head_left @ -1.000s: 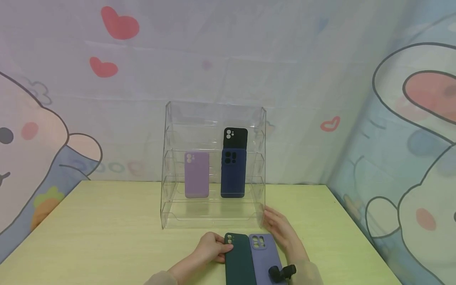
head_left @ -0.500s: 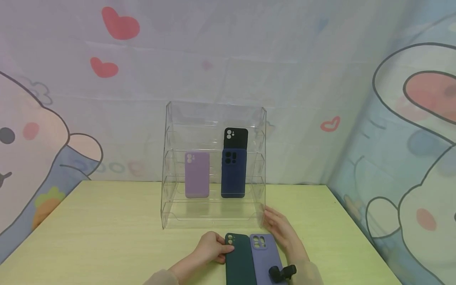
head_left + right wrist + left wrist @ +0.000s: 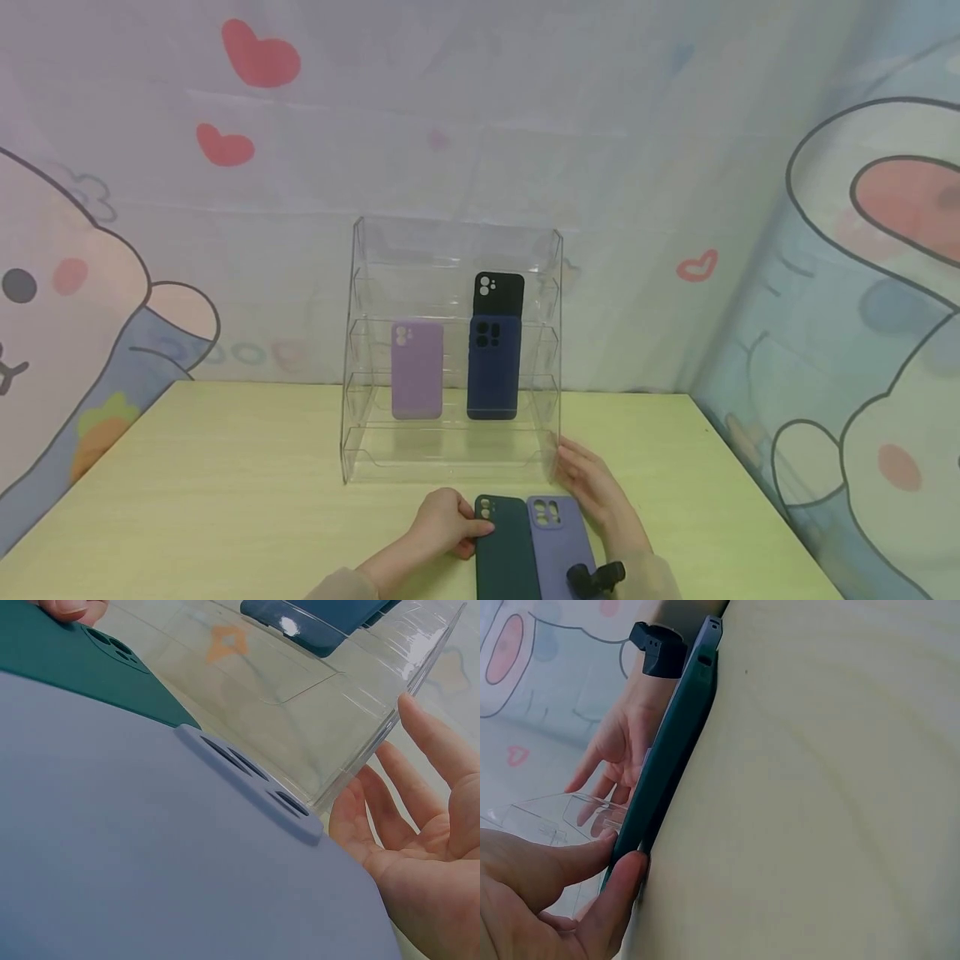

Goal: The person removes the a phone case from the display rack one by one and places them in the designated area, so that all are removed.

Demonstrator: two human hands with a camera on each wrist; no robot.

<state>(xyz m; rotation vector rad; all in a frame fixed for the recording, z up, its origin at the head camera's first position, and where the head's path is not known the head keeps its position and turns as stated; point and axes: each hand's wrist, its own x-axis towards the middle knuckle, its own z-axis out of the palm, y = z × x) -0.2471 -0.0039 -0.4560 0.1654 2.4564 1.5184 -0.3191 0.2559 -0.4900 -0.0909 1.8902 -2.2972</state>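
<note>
My left hand (image 3: 442, 523) pinches a dark green phone case (image 3: 507, 557) by its upper left edge, between thumb and fingers. In the left wrist view the thumb and a fingertip grip the end of that green case (image 3: 664, 750), which is seen edge-on and tilted above the table. Against its right side lies a lavender phone case (image 3: 562, 542) with a raised camera frame. My right hand (image 3: 591, 485) rests its loosely bent fingertips along the lower right side of a clear acrylic tiered rack (image 3: 450, 469). The lower ends of both cases are out of the head view.
The rack carries a light purple phone case (image 3: 417, 371), a navy blue one (image 3: 493, 371) and a black one (image 3: 498, 293) partly hidden behind the navy one. Below the rack is a pale yellow tabletop (image 3: 225, 475). A cartoon-printed curtain (image 3: 637, 167) hangs behind. A small black camera (image 3: 595, 577) overlaps the lavender case.
Both hands and all the phone cases keep their places. Only the head view has shifted slightly, so everything appears a little lower and to the right.
</note>
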